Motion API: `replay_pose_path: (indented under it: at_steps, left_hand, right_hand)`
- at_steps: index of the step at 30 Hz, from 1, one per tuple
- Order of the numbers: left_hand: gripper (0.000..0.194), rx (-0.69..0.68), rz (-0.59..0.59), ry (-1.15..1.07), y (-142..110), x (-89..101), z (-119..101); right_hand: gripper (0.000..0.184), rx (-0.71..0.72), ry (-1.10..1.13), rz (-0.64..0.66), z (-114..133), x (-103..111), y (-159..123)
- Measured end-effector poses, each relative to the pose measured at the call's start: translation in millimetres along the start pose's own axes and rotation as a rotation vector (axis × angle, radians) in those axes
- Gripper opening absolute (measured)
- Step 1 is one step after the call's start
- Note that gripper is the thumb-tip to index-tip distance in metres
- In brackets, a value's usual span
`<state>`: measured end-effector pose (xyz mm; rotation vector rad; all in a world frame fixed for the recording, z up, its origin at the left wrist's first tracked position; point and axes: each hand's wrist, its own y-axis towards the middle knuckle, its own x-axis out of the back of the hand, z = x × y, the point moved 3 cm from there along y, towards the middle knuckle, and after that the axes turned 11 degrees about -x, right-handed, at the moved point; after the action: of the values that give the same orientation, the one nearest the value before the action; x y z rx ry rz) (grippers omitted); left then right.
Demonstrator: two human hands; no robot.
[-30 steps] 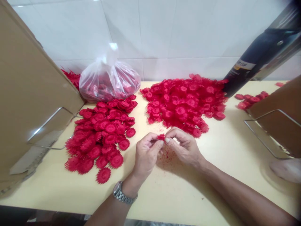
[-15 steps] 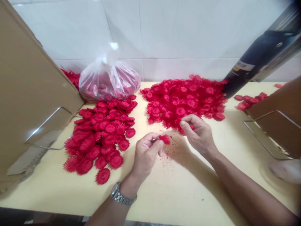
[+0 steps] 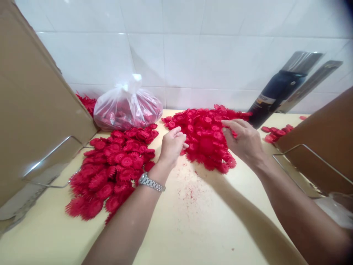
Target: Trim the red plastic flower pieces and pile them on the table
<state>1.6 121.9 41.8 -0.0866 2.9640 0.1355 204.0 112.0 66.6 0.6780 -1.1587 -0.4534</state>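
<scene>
My left hand (image 3: 173, 145), with a metal watch (image 3: 151, 183) on its wrist, is at the left edge of a heap of red flower-shaped pieces (image 3: 202, 127) with jagged rims. Its fingertips are pressed together, and whatever they hold is not visible. Over the right side of that heap, my right hand (image 3: 244, 141) has its thumb and forefinger apart; red shows between them. One round, blurred piece (image 3: 206, 146) stands out between the hands. Beside my left forearm lies another heap of red pieces (image 3: 116, 162), partly covered by the arm.
Red crumbs (image 3: 190, 191) dot the pale tabletop (image 3: 193, 235). A tied plastic bag (image 3: 128, 105) of red pieces stands against the tiled wall. Cardboard (image 3: 33, 110) with a bent wire flanks the left, more cardboard (image 3: 317, 147) the right. A dark bottle (image 3: 275, 94) stands back right.
My left hand has moved forward to the heap, and the red piece it pinched no longer shows. My right hand has shifted right and its fingertips have parted. The view has tilted up.
</scene>
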Motion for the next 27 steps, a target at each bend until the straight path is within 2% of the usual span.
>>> replay_pose_path:
  at_steps: [2, 5, 10, 12, 15, 17, 18, 20, 22, 25, 27]
  left_hand:
    - [0.029, 0.038, 0.041, 0.067, -4.1, 10.7, 0.1]
    - [0.014, 0.053, 0.041, 0.042, -32.3, 34.9, -10.8]
    - [0.014, -0.106, -0.019, 0.074, -92.8, 84.4, -49.5]
    - [0.015, -0.228, -0.166, 0.110, -110.3, 111.7, -62.0]
    - [0.013, -0.428, -0.469, 0.235, -131.2, 155.1, -70.7]
    - [0.012, -0.486, -0.608, 0.343, -142.0, 176.3, -67.2]
    - [0.013, -0.465, -0.627, 0.400, -145.8, 182.9, -62.3]
    - [0.015, -0.370, -0.576, 0.519, -150.1, 188.1, -48.6]
    - [0.017, -0.329, -0.444, 0.656, -152.1, 184.4, -35.3]
    - [0.019, -0.448, -0.210, 0.985, -155.8, 171.1, -24.4]
    - [0.020, -0.514, -0.079, 1.225, -161.3, 164.5, -20.4]
  right_hand:
    - [0.020, 0.001, 0.041, 0.025, 1.4, 3.5, -8.7]
    - [0.019, 0.027, 0.092, 0.104, 6.3, 6.0, -24.6]
    - [0.017, 0.165, 0.190, 0.169, 31.7, -0.7, -47.7]
    - [0.017, 0.266, 0.237, 0.239, 50.0, -6.6, -55.1]
    - [0.017, 0.377, 0.326, 0.362, 82.1, -16.4, -63.1]
    - [0.017, 0.423, 0.394, 0.449, 106.7, -24.1, -66.1]
    - [0.018, 0.445, 0.424, 0.493, 120.1, -28.7, -67.0]
    - [0.018, 0.479, 0.458, 0.552, 147.8, -39.6, -67.1]
    - [0.019, 0.478, 0.464, 0.555, 173.7, -52.2, -64.4]
    - [0.019, 0.392, 0.448, 0.541, 202.3, -72.0, -57.7]
    - [0.018, 0.317, 0.453, 0.541, 212.5, -82.1, -53.6]
